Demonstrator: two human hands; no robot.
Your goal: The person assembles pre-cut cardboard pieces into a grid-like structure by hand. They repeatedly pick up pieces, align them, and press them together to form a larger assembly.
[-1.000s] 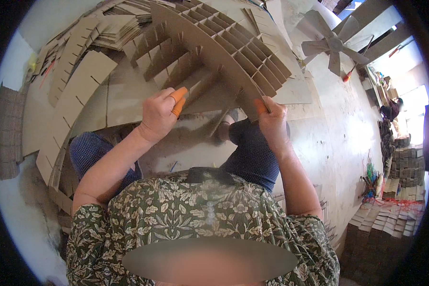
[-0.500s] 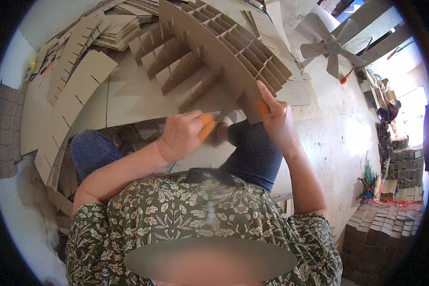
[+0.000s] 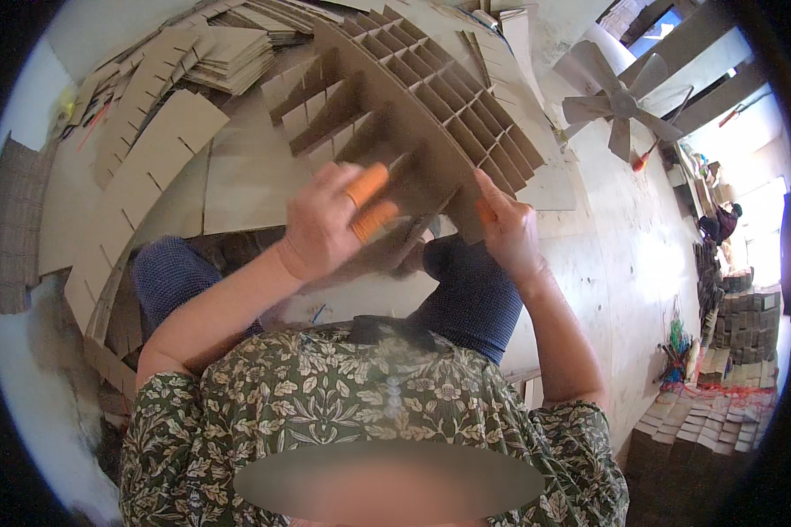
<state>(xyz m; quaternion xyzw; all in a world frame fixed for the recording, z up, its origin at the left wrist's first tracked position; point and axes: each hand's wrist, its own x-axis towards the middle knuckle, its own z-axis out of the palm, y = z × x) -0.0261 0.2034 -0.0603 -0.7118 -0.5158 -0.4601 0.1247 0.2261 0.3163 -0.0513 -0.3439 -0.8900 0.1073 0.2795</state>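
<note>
A cardboard divider grid (image 3: 435, 94) of interlocked slotted strips is tilted over the work surface. One long strip runs along its near side, and several short cross strips (image 3: 312, 101) stick out toward the left. My right hand (image 3: 511, 235) pinches the near right end of the long strip, thumb along its top edge. My left hand (image 3: 321, 220), slightly blurred, is beside the protruding cross strips. Its fingers are apart, two wearing orange finger covers (image 3: 366, 184), and no piece shows in its grasp. An orange cover also shows on my right hand.
Long slotted cardboard strips (image 3: 154, 171) lie at the left, with a stack of cardboard pieces (image 3: 230, 60) behind them. A fan (image 3: 624, 104) stands at the far right. Beyond it are stacked cardboard bundles (image 3: 707, 413), and another person (image 3: 725, 220) is in the distance.
My left hand has moved up and left, away from the near end of the long strip, and its fingers have spread. The grid has shifted slightly right; my right hand still grips it.
</note>
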